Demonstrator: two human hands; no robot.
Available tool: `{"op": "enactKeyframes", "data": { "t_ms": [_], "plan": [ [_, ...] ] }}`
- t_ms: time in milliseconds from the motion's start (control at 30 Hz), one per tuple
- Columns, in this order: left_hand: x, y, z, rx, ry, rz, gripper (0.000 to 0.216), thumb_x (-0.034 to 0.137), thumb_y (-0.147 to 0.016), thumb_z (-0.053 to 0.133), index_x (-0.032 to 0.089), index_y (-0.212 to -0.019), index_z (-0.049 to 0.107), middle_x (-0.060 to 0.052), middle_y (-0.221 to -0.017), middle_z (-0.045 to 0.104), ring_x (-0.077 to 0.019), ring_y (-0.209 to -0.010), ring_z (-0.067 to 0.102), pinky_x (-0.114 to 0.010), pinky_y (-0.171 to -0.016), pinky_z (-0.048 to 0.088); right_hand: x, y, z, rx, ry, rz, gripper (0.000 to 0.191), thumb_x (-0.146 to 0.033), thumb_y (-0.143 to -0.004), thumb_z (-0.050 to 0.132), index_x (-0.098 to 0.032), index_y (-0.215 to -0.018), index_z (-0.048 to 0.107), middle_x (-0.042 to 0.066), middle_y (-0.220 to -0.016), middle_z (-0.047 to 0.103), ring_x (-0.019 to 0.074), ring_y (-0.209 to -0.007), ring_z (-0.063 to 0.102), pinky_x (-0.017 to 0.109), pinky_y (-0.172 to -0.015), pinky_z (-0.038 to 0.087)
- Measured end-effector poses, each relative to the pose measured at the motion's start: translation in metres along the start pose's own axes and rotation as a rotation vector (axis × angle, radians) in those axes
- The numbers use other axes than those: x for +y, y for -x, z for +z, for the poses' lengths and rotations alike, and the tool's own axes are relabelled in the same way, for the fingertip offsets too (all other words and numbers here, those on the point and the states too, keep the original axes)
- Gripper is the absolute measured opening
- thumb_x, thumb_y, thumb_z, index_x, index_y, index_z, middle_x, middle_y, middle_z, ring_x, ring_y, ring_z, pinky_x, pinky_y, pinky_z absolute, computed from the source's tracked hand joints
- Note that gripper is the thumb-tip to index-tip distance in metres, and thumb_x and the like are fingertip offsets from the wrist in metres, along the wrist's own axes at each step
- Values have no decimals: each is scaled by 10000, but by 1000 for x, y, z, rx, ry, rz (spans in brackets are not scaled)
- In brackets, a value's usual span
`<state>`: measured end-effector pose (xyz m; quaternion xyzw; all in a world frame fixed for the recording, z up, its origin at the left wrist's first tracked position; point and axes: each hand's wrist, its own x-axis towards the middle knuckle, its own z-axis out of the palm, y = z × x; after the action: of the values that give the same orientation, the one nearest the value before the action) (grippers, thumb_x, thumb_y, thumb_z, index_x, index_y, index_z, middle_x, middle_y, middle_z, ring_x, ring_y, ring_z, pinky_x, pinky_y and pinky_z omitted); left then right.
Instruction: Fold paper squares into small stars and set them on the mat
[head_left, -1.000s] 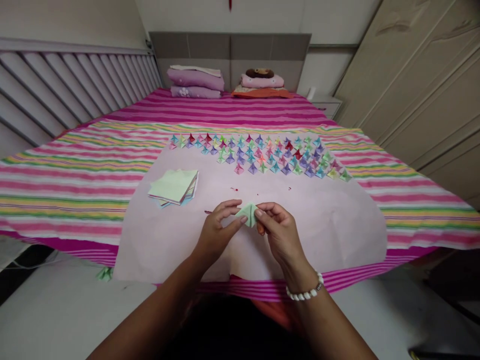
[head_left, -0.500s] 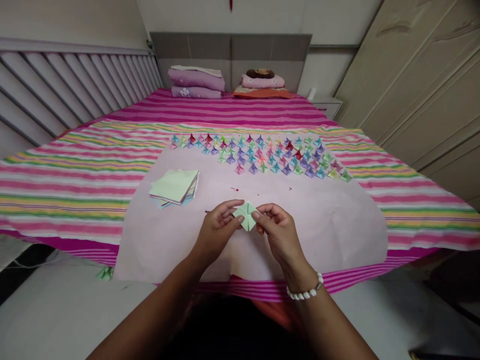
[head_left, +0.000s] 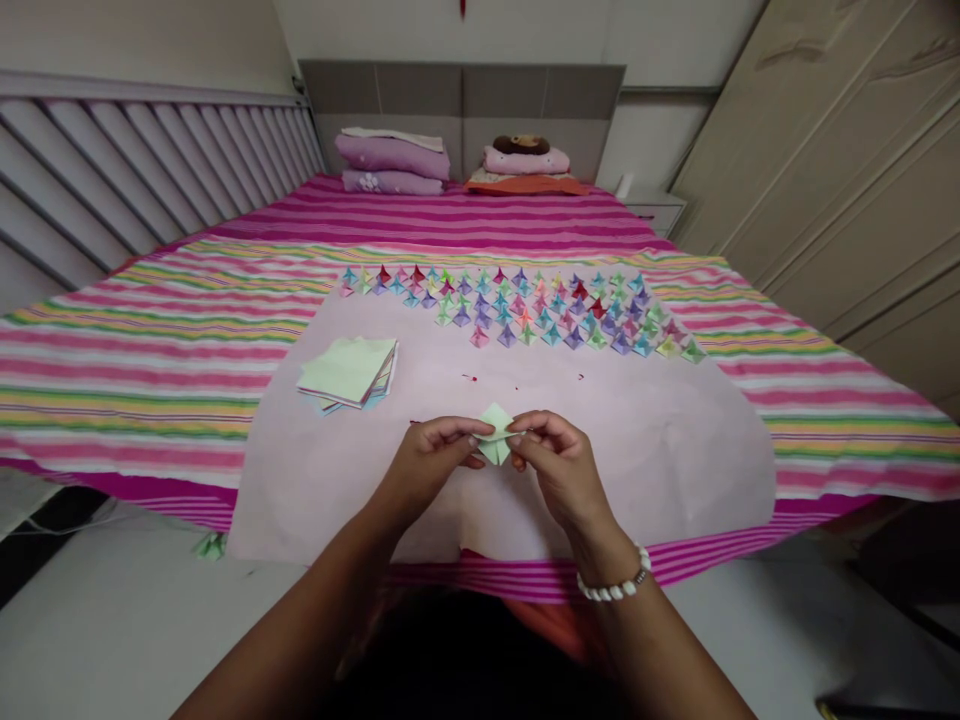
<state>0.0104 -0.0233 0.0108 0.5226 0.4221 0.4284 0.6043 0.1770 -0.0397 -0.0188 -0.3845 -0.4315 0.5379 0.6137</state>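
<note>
On the bed [head_left: 150, 350], many paper stars [head_left: 517, 310] sit done; a paper stack [head_left: 349, 372] lies unfolded. Left hand [head_left: 431, 462] and right hand [head_left: 559, 465] fingers pinch green paper [head_left: 495, 445].

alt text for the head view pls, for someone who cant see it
Two bare hands, left hand and right hand, pinch a pale green folded paper between them over a pale pink sheet on a striped bedspread. A stack of paper squares lies to the left, and rows of small colourful folded paper shapes sit farther back.

Striped bed [head_left: 187, 330], grey headboard [head_left: 461, 100] — pale wardrobe doors [head_left: 825, 170] on the right.
</note>
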Motion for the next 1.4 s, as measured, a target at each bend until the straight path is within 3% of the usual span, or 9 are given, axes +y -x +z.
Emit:
{"op": "enactKeyframes", "data": {
  "t_ms": [267, 400, 600, 833, 1033, 1100, 1267, 1400],
  "plan": [
    [1, 2, 0, -28, 52, -47, 166, 271, -735, 687, 186, -856, 762, -43, -807, 747, -157, -716, 672, -321, -772, 547, 0, 1, -2, -25, -52, 2, 67, -170, -747, 646, -211, -790, 678, -35, -588, 609, 108, -518, 528, 249, -548, 411],
    [0, 1, 4, 43, 13, -29, 196, 296, -668, 768, 166, -813, 754, -51, -800, 753, -172, -744, 674, -320, -761, 541, -3, 2, 1, -49, -47, 28, 60, -256, -773, 648, -200, -773, 669, -19, -593, 606, 120, -539, 525, 260, -554, 412],
    [-7, 1, 9, 89, -9, 18, 180, 258, -628, 790, 173, -778, 739, -19, -693, 730, -159, -671, 665, -295, -681, 532, -1, 0, 5, 42, 48, 37, 231, -254, -611, 820, -210, -756, 645, -53, -562, 556, 102, -507, 479, 230, -493, 380],
    [-4, -2, 8, 104, -68, 103, 174, 289, -712, 711, 178, -844, 734, -24, -726, 723, -171, -707, 664, -296, -672, 542, -1, -2, 5, 83, 47, -13, 288, -222, -604, 820, -221, -847, 666, -34, -693, 615, 121, -634, 570, 254, -616, 473],
    [-8, -3, 7, 99, 116, 7, 605, 247, -649, 785, 162, -1206, 565, -28, -800, 736, -170, -772, 679, -323, -790, 516, -1, -3, 3, 124, 10, -20, 391, -204, -636, 790, -205, -994, 635, -42, -652, 636, 122, -595, 587, 271, -623, 480],
    [-15, -3, 11, 103, 179, -19, 582, 227, -613, 811, 151, -1145, 586, -40, -839, 738, -175, -815, 677, -319, -809, 504, 1, -3, 5, 160, -2, -40, 409, -203, -634, 790, -206, -1008, 624, -47, -645, 637, 125, -590, 591, 277, -626, 483],
    [-24, -6, 17, 116, 367, -151, 263, 299, -648, 794, 145, -823, 672, -18, -768, 710, -120, -733, 655, -245, -732, 503, 1, -1, 7, 123, -37, -60, 371, -234, -675, 766, -218, -1019, 629, -26, -712, 666, 138, -647, 609, 295, -670, 485],
    [-15, -8, 11, 54, 505, -231, 236, 255, -635, 812, 135, -775, 666, 10, -691, 654, -60, -620, 594, -169, -617, 478, -3, -3, 1, 76, -58, -36, 325, -277, -764, 656, -226, -1084, 651, 58, -1030, 700, 188, -889, 622, 324, -771, 484]
  ]
}}
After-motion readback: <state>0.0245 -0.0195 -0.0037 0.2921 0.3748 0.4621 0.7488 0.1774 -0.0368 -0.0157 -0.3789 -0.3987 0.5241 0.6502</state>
